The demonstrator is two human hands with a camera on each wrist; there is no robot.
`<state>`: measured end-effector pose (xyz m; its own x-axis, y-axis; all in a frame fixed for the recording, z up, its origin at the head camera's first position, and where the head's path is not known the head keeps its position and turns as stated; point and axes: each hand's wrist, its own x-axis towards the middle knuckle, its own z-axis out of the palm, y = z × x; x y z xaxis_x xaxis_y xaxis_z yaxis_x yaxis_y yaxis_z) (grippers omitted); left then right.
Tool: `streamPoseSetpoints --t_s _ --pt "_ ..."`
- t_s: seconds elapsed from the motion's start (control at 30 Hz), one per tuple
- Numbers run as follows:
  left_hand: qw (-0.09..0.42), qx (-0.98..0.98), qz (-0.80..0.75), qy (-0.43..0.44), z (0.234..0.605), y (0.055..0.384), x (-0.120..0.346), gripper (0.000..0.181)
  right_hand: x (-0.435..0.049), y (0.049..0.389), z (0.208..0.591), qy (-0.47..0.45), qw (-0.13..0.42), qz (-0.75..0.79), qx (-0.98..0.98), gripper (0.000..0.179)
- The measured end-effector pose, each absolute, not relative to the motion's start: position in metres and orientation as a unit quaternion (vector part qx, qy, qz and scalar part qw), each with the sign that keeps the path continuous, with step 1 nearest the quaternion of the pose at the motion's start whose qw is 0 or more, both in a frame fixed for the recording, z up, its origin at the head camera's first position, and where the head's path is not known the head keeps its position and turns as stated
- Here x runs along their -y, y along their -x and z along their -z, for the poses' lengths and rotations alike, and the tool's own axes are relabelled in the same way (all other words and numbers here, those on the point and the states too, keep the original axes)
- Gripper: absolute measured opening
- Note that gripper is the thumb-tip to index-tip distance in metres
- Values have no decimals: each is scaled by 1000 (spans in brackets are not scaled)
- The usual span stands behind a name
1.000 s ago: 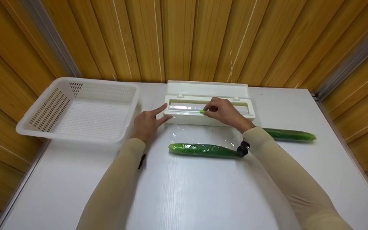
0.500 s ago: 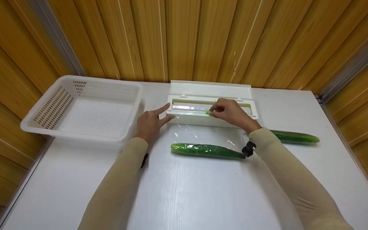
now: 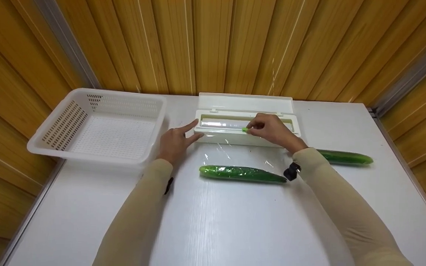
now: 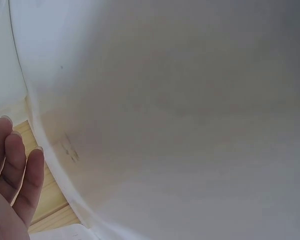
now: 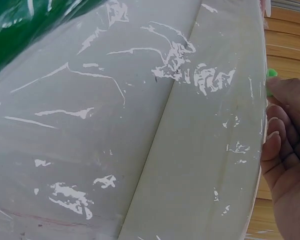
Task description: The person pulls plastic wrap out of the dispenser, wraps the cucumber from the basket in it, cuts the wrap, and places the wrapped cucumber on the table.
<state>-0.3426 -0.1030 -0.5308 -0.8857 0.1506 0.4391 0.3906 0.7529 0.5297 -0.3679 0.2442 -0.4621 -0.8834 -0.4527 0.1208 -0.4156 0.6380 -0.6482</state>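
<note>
A white cling film dispenser point(image 3: 235, 139) stands with its lid up, a roll of film inside. My left hand point(image 3: 173, 143) steadies its left end, the straight index finger at the top edge and the thumb on the front face. In the left wrist view the other fingers point(image 4: 30, 185) of that hand are loosely extended. Between thumb and index finger my right hand point(image 3: 270, 129) pinches the green slide cutter point(image 3: 244, 129) on the front rail. Clear film point(image 5: 80, 115) stretches from the dispenser to a cucumber point(image 3: 240, 174) lying in front, which it covers.
A second cucumber point(image 3: 348, 158) lies to the right, partly behind my right forearm. On the left is a white perforated basket point(image 3: 98, 157) overhanging the table's edge. Wood-look panels point(image 3: 213, 48) rise behind the white table point(image 3: 235, 221).
My right hand has slid the green cutter slightly rightward along the rail. The left hand keeps its place on the dispenser's end. The whole head view has shifted a little.
</note>
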Motion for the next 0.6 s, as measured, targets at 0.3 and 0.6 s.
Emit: streamPoseSetpoints --t_s 0.3,0.6 --pt "185 922 310 140 530 341 104 55 -247 368 462 247 30 361 -899 11" --pt "188 926 296 142 530 342 102 56 -253 369 465 252 26 368 -895 11"
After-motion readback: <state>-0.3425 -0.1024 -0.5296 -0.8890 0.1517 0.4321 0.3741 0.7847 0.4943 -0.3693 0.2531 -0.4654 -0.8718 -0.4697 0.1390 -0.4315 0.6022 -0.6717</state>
